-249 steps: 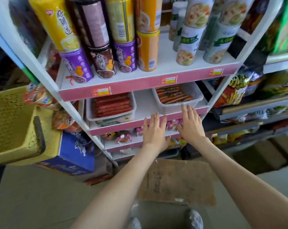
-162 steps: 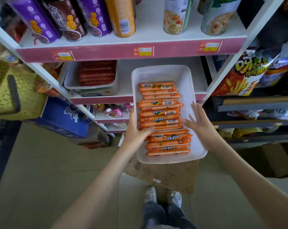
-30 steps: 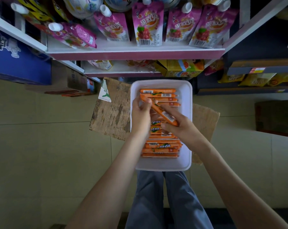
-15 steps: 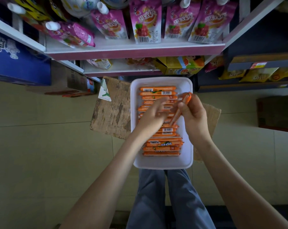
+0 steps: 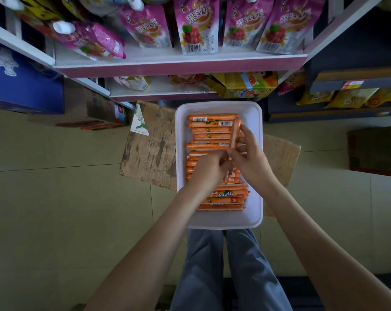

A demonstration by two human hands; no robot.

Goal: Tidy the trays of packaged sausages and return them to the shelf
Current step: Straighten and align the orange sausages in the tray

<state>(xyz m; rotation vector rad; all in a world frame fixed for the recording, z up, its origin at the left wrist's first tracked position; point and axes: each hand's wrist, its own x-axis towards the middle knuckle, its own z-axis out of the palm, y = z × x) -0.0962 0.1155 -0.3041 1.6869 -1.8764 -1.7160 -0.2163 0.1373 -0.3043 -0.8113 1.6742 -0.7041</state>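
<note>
Step in hand: tidying. The white tray (image 5: 256, 167) sits off the shelf (image 5: 181, 68), low before the person's knees, over a cardboard sheet (image 5: 149, 153) on the floor. The packaged sausages (image 5: 209, 124) lie crosswise in rows. The right hand (image 5: 249, 158) pinches one loose sausage (image 5: 235, 133), turned lengthwise along the tray's right side. The left hand (image 5: 209, 169) curls at its lower end; whether it grips cannot be told. Judgement: the next move calls for turning this sausage crosswise and seating it in a row before lifting the tray.
</note>
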